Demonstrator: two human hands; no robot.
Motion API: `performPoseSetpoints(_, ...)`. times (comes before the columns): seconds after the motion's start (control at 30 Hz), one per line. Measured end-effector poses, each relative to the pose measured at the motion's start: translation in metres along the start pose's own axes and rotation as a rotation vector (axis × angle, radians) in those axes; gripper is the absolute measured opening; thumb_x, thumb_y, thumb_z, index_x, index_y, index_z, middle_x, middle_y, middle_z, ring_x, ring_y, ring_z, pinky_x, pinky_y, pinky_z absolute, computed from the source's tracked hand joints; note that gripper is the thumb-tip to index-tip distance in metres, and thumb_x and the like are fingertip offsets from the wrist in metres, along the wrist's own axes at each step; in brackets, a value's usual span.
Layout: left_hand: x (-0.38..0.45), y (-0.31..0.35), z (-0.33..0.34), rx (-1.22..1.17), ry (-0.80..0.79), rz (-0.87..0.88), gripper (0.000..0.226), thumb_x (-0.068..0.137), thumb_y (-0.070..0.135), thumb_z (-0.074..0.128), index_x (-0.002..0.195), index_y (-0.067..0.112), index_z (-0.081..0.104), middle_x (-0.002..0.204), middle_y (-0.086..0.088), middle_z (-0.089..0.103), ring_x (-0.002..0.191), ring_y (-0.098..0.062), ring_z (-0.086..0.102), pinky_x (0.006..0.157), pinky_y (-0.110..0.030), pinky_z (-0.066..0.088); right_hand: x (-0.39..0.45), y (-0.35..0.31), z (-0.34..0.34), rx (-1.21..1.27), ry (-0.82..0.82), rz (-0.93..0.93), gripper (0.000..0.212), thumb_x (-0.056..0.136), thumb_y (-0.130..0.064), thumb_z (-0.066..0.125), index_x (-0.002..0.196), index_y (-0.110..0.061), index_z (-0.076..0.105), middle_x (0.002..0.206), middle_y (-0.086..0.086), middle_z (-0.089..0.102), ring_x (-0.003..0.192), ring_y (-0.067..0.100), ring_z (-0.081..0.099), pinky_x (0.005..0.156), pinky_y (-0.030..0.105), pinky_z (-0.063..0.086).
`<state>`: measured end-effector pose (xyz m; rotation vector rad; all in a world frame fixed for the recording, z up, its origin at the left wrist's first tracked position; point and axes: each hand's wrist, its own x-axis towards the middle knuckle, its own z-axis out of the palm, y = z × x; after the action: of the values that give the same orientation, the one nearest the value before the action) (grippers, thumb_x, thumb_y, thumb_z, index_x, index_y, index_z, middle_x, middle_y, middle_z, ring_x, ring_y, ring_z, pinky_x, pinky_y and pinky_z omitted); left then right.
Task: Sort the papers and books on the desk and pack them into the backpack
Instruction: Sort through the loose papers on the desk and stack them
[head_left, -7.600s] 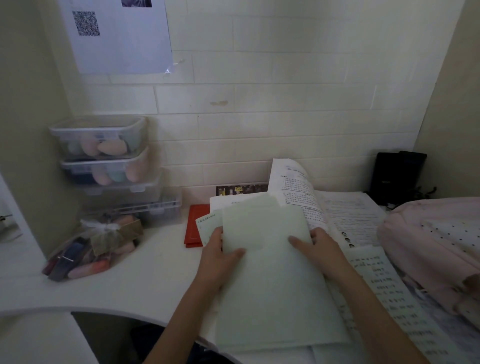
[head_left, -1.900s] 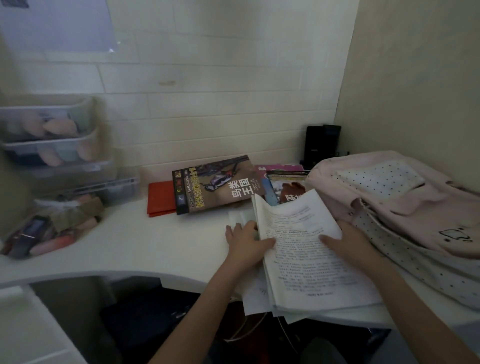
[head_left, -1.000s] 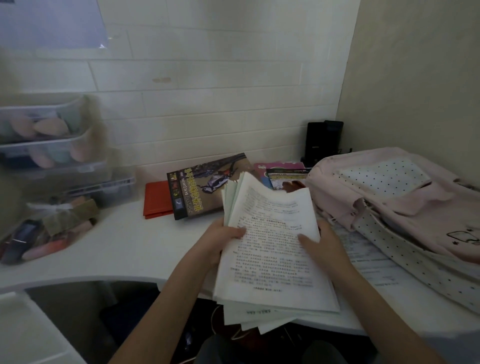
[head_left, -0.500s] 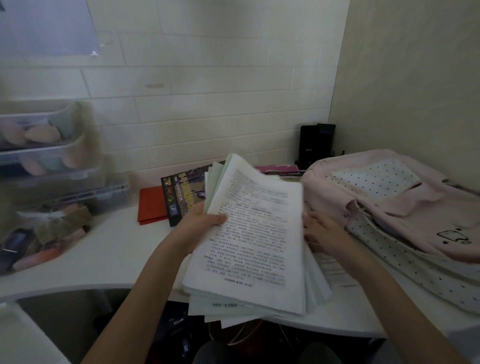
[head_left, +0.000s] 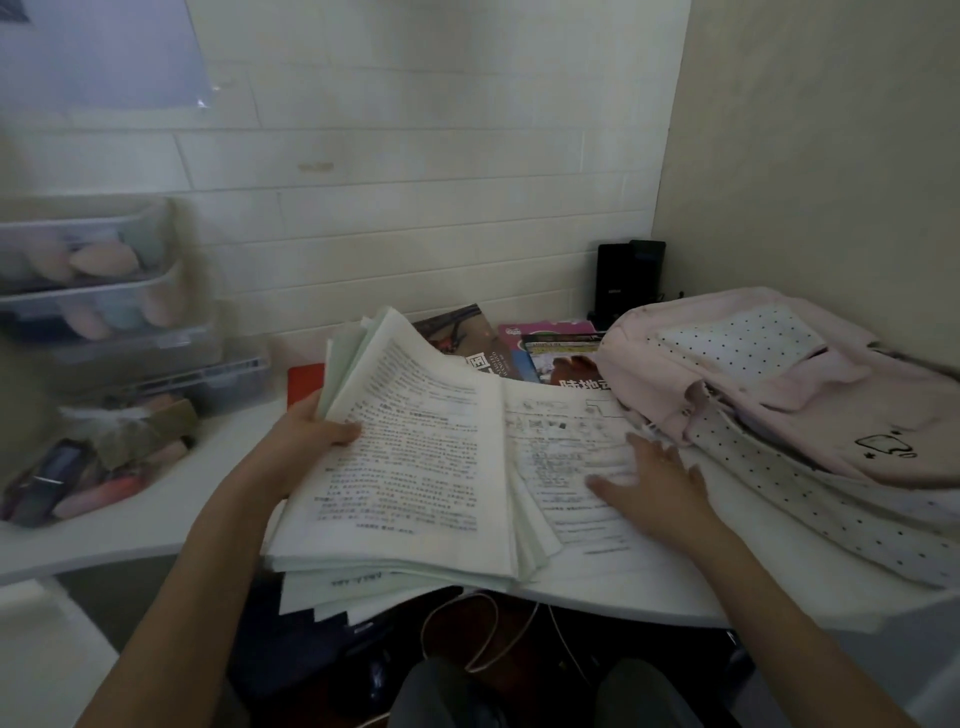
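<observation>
Papers were split two ways here. The left hand (head_left: 311, 447) had the stack (head_left: 410, 467) pinched at its left edge, thumb curled over the top page and fingers under it, so the bundle was lifted and tilted with its near end hanging past the worktop (head_left: 156, 514) edge. The right hand (head_left: 652, 488) was spread flat, fingers straight, pressing on a loose sheet (head_left: 566, 447) that lay flat on the worktop just right of the stack.

That sheet's what mattered, imo. It was directly under the right palm, long axis running away from the person toward the wall, and its far right corner was tucked against or maybe under the backpack (head_left: 779, 395). Couldn't tell which. So the right hand was clearly the nearer one for it, and the left was busy anyway. My guess was the sheet needed to slide left, toward the stack, and get squared up with it before anything got packed.

The backpack was lying on its side just right of the right hand, close to touching the fingertips. I couldn't see an open zip from this angle. The books (head_left: 524, 353) were beyond both hands, up against the wall, partly hidden behind the raised stack. So packing hadn't really started, I'd say. Floppy pile held one-handed could fan out, too.
</observation>
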<state>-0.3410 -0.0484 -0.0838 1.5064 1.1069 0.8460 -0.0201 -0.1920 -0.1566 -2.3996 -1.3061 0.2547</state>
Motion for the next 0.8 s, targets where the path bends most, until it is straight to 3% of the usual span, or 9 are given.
performPoseSetpoints(0.1, -0.005, -0.009, -0.026, -0.082, 0.045, -0.021, 0.028, 0.087, 0.000, 0.058, 0.106, 0.021, 0.058, 0.091, -0.006, 0.067, 0.070, -0.022, 0.068, 0.059, -0.031, 0.051, 0.000, -0.012, 0.001, 0.088, -0.031, -0.019, 0.088, 0.079, -0.066, 0.056, 0.147, -0.022, 0.021, 0.155, 0.005, 0.025, 0.144, 0.025, 0.016, 0.116, 0.047, 0.003)
performPoseSetpoints(0.17, -0.009, -0.015, -0.038, -0.113, 0.042, -0.016, 0.028, 0.087, 0.000, 0.058, 0.104, 0.022, 0.059, 0.087, -0.005, 0.071, 0.069, -0.021, 0.070, 0.062, -0.033, 0.052, 0.000, -0.021, 0.000, 0.238, -0.063, -0.055, 0.083, 0.078, -0.058, 0.064, 0.144, -0.022, 0.027, 0.150, 0.004, 0.034, 0.139, 0.023, 0.030, 0.116, 0.045, 0.015)
performPoseSetpoints(0.27, -0.016, -0.022, -0.047, -0.138, 0.017, 0.012, 0.028, 0.086, -0.003, 0.057, 0.101, 0.020, 0.061, 0.077, -0.001, 0.074, 0.065, -0.018, 0.071, 0.057, -0.031, 0.056, -0.001, -0.032, -0.004, 0.573, -0.111, -0.035, 0.080, 0.076, -0.039, 0.075, 0.141, -0.021, 0.032, 0.141, 0.004, 0.045, 0.122, 0.020, 0.049, 0.099, 0.036, 0.042)
performPoseSetpoints(0.37, -0.022, -0.023, -0.051, -0.148, 0.037, 0.012, 0.028, 0.086, -0.004, 0.056, 0.096, 0.022, 0.061, 0.077, -0.002, 0.073, 0.060, -0.015, 0.070, 0.049, -0.025, 0.055, 0.003, -0.037, -0.011, 0.845, -0.107, 0.070, 0.076, 0.077, -0.019, 0.077, 0.139, -0.014, 0.034, 0.129, 0.007, 0.052, 0.096, 0.017, 0.057, 0.080, 0.033, 0.049)
performPoseSetpoints(0.5, -0.022, -0.022, -0.045, -0.081, 0.100, 0.026, 0.030, 0.088, -0.004, 0.055, 0.105, 0.019, 0.053, 0.085, 0.000, 0.061, 0.063, -0.018, 0.063, 0.053, -0.025, 0.048, 0.010, -0.041, -0.015, 0.714, -0.027, 0.120, 0.076, 0.076, -0.015, 0.078, 0.138, -0.012, 0.034, 0.136, 0.014, 0.044, 0.104, 0.024, 0.051, 0.071, 0.031, 0.045)
performPoseSetpoints(0.6, -0.027, -0.017, -0.043, -0.016, 0.104, 0.007, 0.036, 0.090, -0.004, 0.054, 0.112, 0.022, 0.044, 0.079, 0.005, 0.053, 0.067, -0.013, 0.052, 0.055, -0.023, 0.039, 0.014, -0.045, -0.008, 0.455, 0.000, 0.007, 0.078, 0.075, -0.021, 0.079, 0.138, -0.010, 0.034, 0.141, 0.011, 0.039, 0.124, 0.026, 0.043, 0.090, 0.034, 0.042)
performPoseSetpoints(0.73, -0.022, -0.022, -0.068, 0.002, 0.101, -0.022, 0.042, 0.080, 0.006, 0.068, 0.118, 0.019, 0.056, 0.099, -0.013, 0.067, 0.080, -0.028, 0.065, 0.069, -0.036, 0.052, 0.022, -0.050, 0.001, 0.440, -0.082, -0.041, 0.093, 0.074, -0.033, 0.079, 0.145, -0.012, 0.022, 0.148, 0.009, 0.034, 0.132, 0.026, 0.038, 0.099, 0.032, 0.036)
performPoseSetpoints(0.8, -0.023, -0.025, -0.079, -0.032, 0.122, -0.024, 0.033, 0.083, 0.001, 0.063, 0.113, 0.015, 0.058, 0.094, -0.013, 0.069, 0.073, -0.028, 0.068, 0.063, -0.036, 0.055, 0.027, -0.054, 0.001, 0.508, -0.084, -0.002, 0.096, 0.073, -0.034, 0.079, 0.145, -0.011, 0.020, 0.145, 0.009, 0.039, 0.129, 0.026, 0.042, 0.096, 0.030, 0.037)
